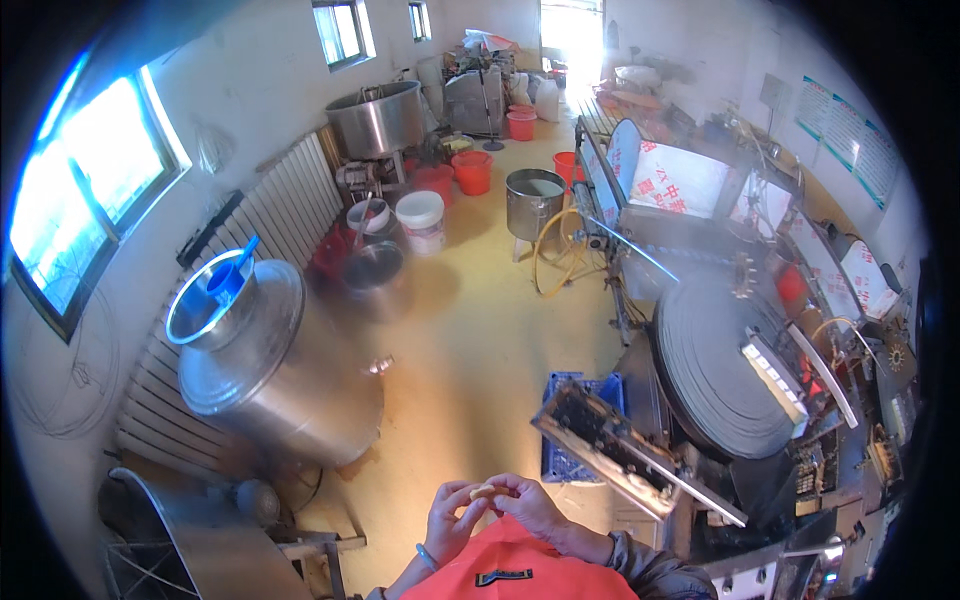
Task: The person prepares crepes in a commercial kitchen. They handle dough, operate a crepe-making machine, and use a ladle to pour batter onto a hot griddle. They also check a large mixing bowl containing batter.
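Close in front of my red apron (520,562), my left hand (452,522) and my right hand (538,514) meet at the fingertips. Between them they pinch a small, flat, tan piece (487,492) that looks like a bit of food; its exact kind is too small to make out. Both hands have their fingers curled round its edges, the left from one side and the right from the other. A light-blue band (428,557) circles my left wrist, and a dark sleeve (655,570) covers my right forearm.
On the right stands a machine with a round dark plate (720,365); its long metal tray (610,450) juts over a blue crate (565,455). A large steel vat (300,385) with a blue scoop (228,280) stands left. Farther off are a steel pot (534,205) and red buckets (471,173).
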Motion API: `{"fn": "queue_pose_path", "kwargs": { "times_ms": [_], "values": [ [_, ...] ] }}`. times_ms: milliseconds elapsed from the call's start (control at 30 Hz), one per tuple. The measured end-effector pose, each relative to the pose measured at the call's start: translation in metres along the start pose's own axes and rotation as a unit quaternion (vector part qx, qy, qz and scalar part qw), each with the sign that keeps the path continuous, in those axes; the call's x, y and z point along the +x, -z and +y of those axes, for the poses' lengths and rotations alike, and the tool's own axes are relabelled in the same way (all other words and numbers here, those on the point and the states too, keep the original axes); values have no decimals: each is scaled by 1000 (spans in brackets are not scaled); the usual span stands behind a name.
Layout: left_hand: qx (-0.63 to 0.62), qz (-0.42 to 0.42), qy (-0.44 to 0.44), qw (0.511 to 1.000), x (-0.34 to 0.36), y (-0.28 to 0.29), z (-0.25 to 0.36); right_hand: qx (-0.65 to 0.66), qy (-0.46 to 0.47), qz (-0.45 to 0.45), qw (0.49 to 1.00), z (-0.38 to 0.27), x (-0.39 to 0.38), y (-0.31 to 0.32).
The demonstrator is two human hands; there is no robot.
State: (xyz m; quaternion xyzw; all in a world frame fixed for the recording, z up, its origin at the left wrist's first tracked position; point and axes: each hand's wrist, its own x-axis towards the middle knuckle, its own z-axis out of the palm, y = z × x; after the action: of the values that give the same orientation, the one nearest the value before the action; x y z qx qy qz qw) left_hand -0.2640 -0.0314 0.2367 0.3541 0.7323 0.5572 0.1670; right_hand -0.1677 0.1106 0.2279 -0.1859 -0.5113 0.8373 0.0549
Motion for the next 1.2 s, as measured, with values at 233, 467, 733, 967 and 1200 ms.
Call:
{"fn": "queue_pose_path", "kwargs": {
  "times_ms": [233, 467, 733, 967, 1200],
  "values": [
    [-28, 81, 103, 991, 107, 52, -38, 189, -35, -5, 981, -63, 117, 28],
    [236, 99, 224, 940, 150, 107, -187, 274, -72, 0, 959, -102, 213, 51],
    [280, -1, 399, 873, 266, 194, -369, 273, 9, 44, 961, -147, 366, 32],
    [188, -18, 350, 918, 436, 221, -410, 164, 20, 3, 986, -234, 493, -9],
    [177, -35, 298, 937, 587, 198, -431, -72, 134, -38, 988, -345, 619, -2]
  ]
}}
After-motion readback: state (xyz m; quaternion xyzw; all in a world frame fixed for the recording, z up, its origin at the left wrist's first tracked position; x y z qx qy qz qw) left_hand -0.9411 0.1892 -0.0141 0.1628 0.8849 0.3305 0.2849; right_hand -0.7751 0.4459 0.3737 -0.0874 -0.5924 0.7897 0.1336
